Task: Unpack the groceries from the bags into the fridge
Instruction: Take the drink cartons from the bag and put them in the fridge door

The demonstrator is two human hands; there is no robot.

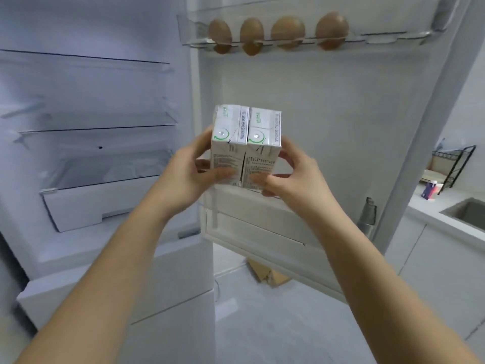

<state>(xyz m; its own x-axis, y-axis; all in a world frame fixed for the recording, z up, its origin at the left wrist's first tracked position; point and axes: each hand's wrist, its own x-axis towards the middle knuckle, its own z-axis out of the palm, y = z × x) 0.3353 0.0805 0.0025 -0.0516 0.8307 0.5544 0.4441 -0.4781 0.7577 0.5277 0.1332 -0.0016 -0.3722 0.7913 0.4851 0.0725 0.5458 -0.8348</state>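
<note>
— Forearms (110, 271) lay closest, both bare. What stood farthest left?
— Glass shelves (91, 124) inside the open fridge (86, 30).
— And the left grip (191, 164)?
— Fingers and thumb curled round the left carton (228, 143), upright, pressed against the right carton (262, 148).
— The right grip (294, 169)?
— Curled round that right carton, thumb across its lower front. Both cartons hung before the fridge door (315, 101), at the rim of its door bin (252, 222); whether they touched it, I couldn't tell.
— Further right?
— Four brown eggs (288, 28) sat in the door's top rack (380, 36), and a sink (469, 214) lay in the surface (425, 208).
</note>
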